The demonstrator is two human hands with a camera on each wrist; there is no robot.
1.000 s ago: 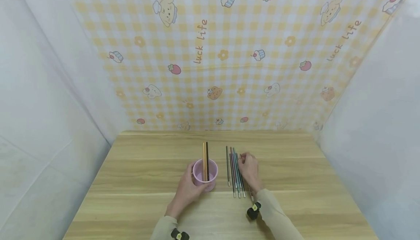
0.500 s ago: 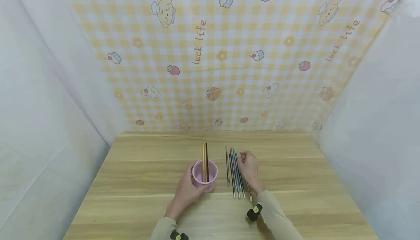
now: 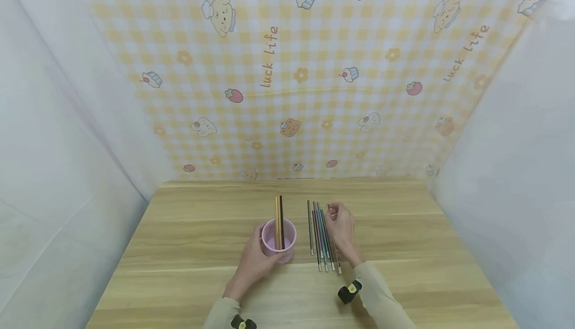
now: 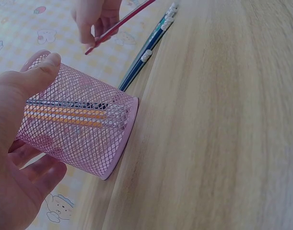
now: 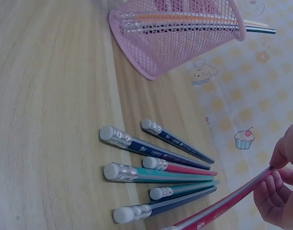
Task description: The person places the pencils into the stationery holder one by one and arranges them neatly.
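Judging by its thin, straight shaft, I expect the red pencil (image 5: 228,201) to handle as light and stiff, perhaps a little slick on its painted sides; any lead point would be the fragile bit, so I'd favour a hold nearer mid-shaft. It is just right of the loose pencils (image 5: 160,175), its far end pinched between thumb and fingers of the right hand (image 3: 341,226). Further left, the pink mesh cup (image 4: 88,88) sits on the wooden table (image 3: 179,249), gripped by the curled left hand (image 3: 256,259).

My head view includes the red pencil's eraser end, which both wrist views crop away, though it's too small there for me to tell whether that end touches the wood. Only the wrist views show me, through the mesh, the eraser ends of the standing pencils (image 3: 278,219) down at the cup's base.
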